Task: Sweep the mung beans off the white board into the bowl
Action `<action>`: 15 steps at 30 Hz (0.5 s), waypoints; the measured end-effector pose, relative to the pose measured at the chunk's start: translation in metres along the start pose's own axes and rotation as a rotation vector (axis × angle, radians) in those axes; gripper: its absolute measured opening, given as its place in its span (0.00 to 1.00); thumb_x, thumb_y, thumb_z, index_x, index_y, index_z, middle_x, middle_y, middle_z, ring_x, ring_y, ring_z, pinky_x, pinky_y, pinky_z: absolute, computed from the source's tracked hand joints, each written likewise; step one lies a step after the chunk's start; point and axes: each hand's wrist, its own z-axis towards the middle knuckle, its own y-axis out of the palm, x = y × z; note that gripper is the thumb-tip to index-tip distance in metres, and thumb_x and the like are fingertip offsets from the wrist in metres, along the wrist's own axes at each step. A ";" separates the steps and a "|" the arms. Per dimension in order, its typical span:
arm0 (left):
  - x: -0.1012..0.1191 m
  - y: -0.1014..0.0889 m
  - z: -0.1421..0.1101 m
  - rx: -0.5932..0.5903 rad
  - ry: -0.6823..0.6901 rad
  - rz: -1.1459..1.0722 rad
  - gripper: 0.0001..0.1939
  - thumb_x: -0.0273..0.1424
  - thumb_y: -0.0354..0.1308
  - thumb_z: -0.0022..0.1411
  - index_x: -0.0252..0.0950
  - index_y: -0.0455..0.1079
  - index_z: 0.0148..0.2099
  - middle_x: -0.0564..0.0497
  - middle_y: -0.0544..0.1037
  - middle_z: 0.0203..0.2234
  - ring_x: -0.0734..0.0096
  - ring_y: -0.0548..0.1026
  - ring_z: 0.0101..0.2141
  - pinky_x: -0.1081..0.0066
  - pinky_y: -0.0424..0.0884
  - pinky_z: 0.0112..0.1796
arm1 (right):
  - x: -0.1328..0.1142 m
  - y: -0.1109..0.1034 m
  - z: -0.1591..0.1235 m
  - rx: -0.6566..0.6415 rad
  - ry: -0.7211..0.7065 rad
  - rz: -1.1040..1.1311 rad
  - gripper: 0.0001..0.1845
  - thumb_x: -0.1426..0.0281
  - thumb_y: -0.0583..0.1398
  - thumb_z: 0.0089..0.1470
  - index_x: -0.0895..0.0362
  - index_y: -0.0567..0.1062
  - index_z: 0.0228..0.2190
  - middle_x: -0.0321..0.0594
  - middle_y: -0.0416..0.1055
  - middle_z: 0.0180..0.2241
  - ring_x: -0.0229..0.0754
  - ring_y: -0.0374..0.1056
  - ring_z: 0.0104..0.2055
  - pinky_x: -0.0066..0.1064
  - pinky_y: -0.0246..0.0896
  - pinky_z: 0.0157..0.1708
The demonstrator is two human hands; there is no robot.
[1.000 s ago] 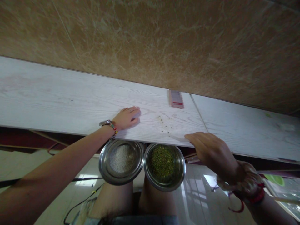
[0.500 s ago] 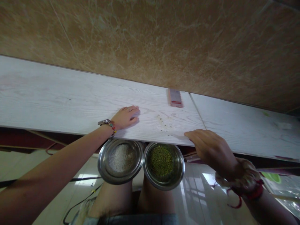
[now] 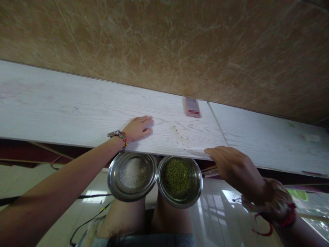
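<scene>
My left hand (image 3: 138, 128) lies flat, fingers stretched out, on the white wooden table (image 3: 77, 109) near its front edge. My right hand (image 3: 231, 164) is curled at the table's front edge, fingers closed on a thin white sheet or card (image 3: 197, 152) that sticks out there. A few green beans and grains (image 3: 181, 135) are scattered on the table between my hands. Two steel bowls rest on my knees below the edge: the left bowl (image 3: 132, 175) holds white rice, the right bowl (image 3: 180, 176) holds green mung beans.
A small red-and-white packet (image 3: 192, 107) lies at the table's far edge against the brown marbled wall (image 3: 180, 44). A seam (image 3: 217, 123) divides the tabletop to the right. Glossy floor tiles (image 3: 218, 212) and a black cable (image 3: 84, 224) show below.
My right hand has slid slightly right and down along the table edge with the white sheet. My left hand has stayed put.
</scene>
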 end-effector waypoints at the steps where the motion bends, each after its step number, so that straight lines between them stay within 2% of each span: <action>1: 0.000 0.000 0.000 -0.004 -0.001 0.002 0.23 0.37 0.43 0.63 0.37 0.64 0.57 0.45 0.66 0.59 0.57 0.63 0.58 0.57 0.60 0.57 | 0.000 0.000 0.000 0.005 0.003 0.008 0.16 0.82 0.49 0.55 0.62 0.74 0.37 0.44 0.76 0.30 0.40 0.68 0.30 0.32 0.65 0.31; 6: -0.002 0.001 0.000 0.002 -0.003 -0.010 0.23 0.37 0.43 0.62 0.38 0.63 0.58 0.46 0.66 0.59 0.57 0.63 0.59 0.57 0.60 0.57 | 0.002 0.003 -0.003 0.048 0.068 -0.039 0.17 0.84 0.49 0.52 0.62 0.75 0.38 0.45 0.76 0.30 0.43 0.69 0.30 0.34 0.65 0.30; 10: -0.002 0.002 0.000 0.010 0.003 -0.020 0.23 0.37 0.44 0.62 0.39 0.63 0.58 0.47 0.67 0.58 0.58 0.63 0.58 0.57 0.60 0.57 | -0.001 0.001 -0.003 0.000 0.036 -0.015 0.16 0.83 0.50 0.53 0.64 0.75 0.37 0.45 0.76 0.30 0.42 0.68 0.29 0.33 0.65 0.30; 15: -0.001 0.001 0.000 -0.003 -0.009 -0.008 0.24 0.37 0.43 0.62 0.37 0.64 0.57 0.45 0.66 0.59 0.57 0.63 0.58 0.56 0.60 0.57 | -0.006 -0.003 0.000 0.046 0.029 0.017 0.15 0.83 0.49 0.55 0.65 0.75 0.36 0.47 0.75 0.30 0.41 0.68 0.30 0.32 0.64 0.30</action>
